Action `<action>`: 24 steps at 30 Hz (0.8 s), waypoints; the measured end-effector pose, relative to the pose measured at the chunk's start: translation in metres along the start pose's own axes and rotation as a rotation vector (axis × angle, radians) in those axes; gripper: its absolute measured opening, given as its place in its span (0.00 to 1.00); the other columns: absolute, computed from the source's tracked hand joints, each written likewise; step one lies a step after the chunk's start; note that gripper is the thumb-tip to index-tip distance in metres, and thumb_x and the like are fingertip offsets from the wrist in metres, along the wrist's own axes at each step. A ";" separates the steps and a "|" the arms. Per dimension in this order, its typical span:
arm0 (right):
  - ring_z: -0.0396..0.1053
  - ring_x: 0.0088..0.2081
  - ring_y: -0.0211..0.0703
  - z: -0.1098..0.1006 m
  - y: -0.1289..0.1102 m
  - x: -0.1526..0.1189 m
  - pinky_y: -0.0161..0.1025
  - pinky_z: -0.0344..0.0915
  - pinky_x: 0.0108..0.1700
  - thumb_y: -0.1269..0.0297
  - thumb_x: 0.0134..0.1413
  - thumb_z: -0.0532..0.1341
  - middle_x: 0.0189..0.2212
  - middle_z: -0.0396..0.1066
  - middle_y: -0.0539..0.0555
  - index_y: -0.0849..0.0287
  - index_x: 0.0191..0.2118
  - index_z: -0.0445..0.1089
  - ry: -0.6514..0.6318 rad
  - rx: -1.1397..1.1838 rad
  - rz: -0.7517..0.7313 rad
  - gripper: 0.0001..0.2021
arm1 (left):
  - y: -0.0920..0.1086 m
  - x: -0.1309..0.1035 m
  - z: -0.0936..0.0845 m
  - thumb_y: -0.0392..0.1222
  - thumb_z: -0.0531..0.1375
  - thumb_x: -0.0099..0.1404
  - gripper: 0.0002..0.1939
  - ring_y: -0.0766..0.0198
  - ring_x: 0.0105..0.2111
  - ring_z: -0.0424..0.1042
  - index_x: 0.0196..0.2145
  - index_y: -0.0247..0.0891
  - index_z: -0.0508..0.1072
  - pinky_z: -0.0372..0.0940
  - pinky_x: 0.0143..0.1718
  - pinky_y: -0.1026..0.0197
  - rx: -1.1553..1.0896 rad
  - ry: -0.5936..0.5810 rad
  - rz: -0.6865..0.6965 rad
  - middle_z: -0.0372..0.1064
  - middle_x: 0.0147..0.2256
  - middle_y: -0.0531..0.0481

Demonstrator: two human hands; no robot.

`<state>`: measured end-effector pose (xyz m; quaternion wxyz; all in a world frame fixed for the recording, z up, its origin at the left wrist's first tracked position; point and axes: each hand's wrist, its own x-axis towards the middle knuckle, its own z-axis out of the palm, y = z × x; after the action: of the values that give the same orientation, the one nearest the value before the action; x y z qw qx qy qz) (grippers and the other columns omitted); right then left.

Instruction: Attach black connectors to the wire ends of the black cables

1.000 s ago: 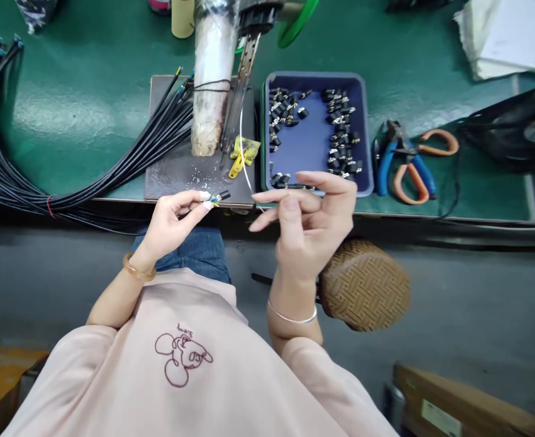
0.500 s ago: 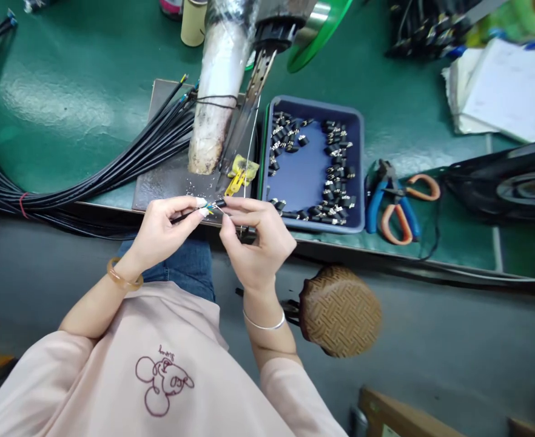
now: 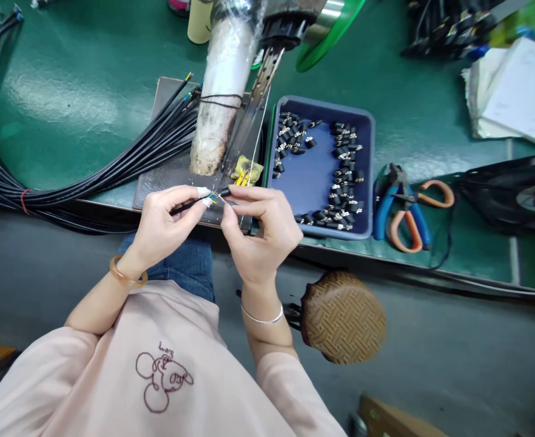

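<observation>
Pinched in my left hand (image 3: 170, 215) is the end of a black cable (image 3: 183, 207), its coloured inner wires fanning out past white-covered fingertips. My right hand (image 3: 265, 227) closes thumb and fingers on a small black connector (image 3: 224, 192), held right beside the wire tips; whether they touch is too small to tell. Above both hands hangs a soldering iron's slotted metal shaft (image 3: 253, 103), next to a wrapped whitish tube (image 3: 213, 109). A yellow piece (image 3: 247, 171) sits just behind my right fingers.
A blue bin (image 3: 371, 176) of small black connectors stands right of the hands. Cutters (image 3: 399, 200) and orange-handled scissors (image 3: 408, 230) lie beyond it. Bundled black cables (image 3: 90, 185) cross the bench on the left. A round stool (image 3: 344, 315) is below the edge.
The view has shifted slightly, so the bin and tools appear farther right. Both hands keep their pinch on the cable and connector, with only small finger movement.
</observation>
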<state>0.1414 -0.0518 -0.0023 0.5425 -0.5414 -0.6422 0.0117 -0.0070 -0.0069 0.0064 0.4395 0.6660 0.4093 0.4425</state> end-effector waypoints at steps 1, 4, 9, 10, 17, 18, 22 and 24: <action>0.78 0.40 0.42 0.000 -0.001 0.001 0.43 0.76 0.42 0.74 0.57 0.64 0.38 0.79 0.51 0.54 0.32 0.68 0.004 -0.007 0.001 0.08 | 0.001 0.001 0.000 0.37 0.64 0.63 0.06 0.64 0.33 0.79 0.34 0.32 0.80 0.71 0.32 0.68 0.012 0.003 0.008 0.81 0.35 0.44; 0.78 0.40 0.44 0.000 -0.003 0.003 0.45 0.75 0.44 0.74 0.58 0.64 0.37 0.78 0.50 0.53 0.32 0.69 0.001 -0.038 0.009 0.08 | 0.002 0.002 -0.001 0.38 0.64 0.63 0.06 0.64 0.33 0.79 0.34 0.33 0.80 0.72 0.32 0.68 0.035 0.014 0.024 0.81 0.36 0.45; 0.78 0.39 0.44 0.000 -0.005 0.003 0.45 0.76 0.43 0.73 0.58 0.64 0.38 0.78 0.51 0.53 0.32 0.69 0.005 -0.024 0.008 0.07 | 0.002 0.003 -0.001 0.37 0.64 0.62 0.06 0.64 0.34 0.80 0.34 0.33 0.81 0.72 0.33 0.68 0.031 0.022 0.033 0.81 0.36 0.45; 0.78 0.39 0.44 0.000 -0.006 0.002 0.46 0.76 0.43 0.73 0.58 0.64 0.38 0.78 0.51 0.53 0.32 0.69 0.004 -0.021 0.010 0.07 | 0.002 0.003 -0.001 0.37 0.64 0.62 0.06 0.63 0.34 0.80 0.34 0.33 0.81 0.73 0.34 0.68 0.029 0.022 0.027 0.82 0.36 0.45; 0.78 0.39 0.44 -0.004 -0.004 -0.001 0.44 0.77 0.41 0.73 0.57 0.63 0.38 0.79 0.52 0.53 0.31 0.66 -0.023 -0.059 -0.032 0.09 | 0.000 0.002 -0.002 0.39 0.64 0.61 0.07 0.64 0.32 0.78 0.34 0.33 0.81 0.72 0.32 0.68 -0.027 0.001 -0.041 0.81 0.33 0.46; 0.78 0.38 0.43 -0.004 -0.004 -0.002 0.43 0.77 0.40 0.74 0.57 0.63 0.38 0.79 0.52 0.53 0.31 0.66 -0.030 -0.061 -0.043 0.09 | 0.000 0.002 -0.002 0.39 0.64 0.60 0.07 0.65 0.31 0.78 0.33 0.32 0.81 0.71 0.31 0.68 -0.036 -0.007 -0.061 0.80 0.32 0.47; 0.78 0.38 0.42 -0.007 -0.003 -0.004 0.42 0.76 0.41 0.75 0.56 0.64 0.37 0.79 0.51 0.53 0.31 0.67 -0.042 -0.046 -0.052 0.09 | -0.001 -0.002 -0.001 0.39 0.64 0.60 0.07 0.65 0.29 0.76 0.34 0.33 0.81 0.70 0.30 0.67 -0.049 -0.036 -0.111 0.80 0.31 0.47; 0.78 0.38 0.43 -0.007 -0.003 -0.004 0.43 0.76 0.42 0.74 0.57 0.64 0.37 0.79 0.51 0.53 0.32 0.68 -0.037 -0.035 -0.030 0.08 | -0.001 -0.003 -0.002 0.39 0.64 0.60 0.08 0.65 0.29 0.76 0.34 0.33 0.81 0.70 0.30 0.67 -0.050 -0.051 -0.108 0.80 0.31 0.47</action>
<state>0.1437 -0.0604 0.0000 0.5209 -0.5408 -0.6604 0.0023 -0.0094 -0.0091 0.0054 0.4894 0.6428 0.4221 0.4113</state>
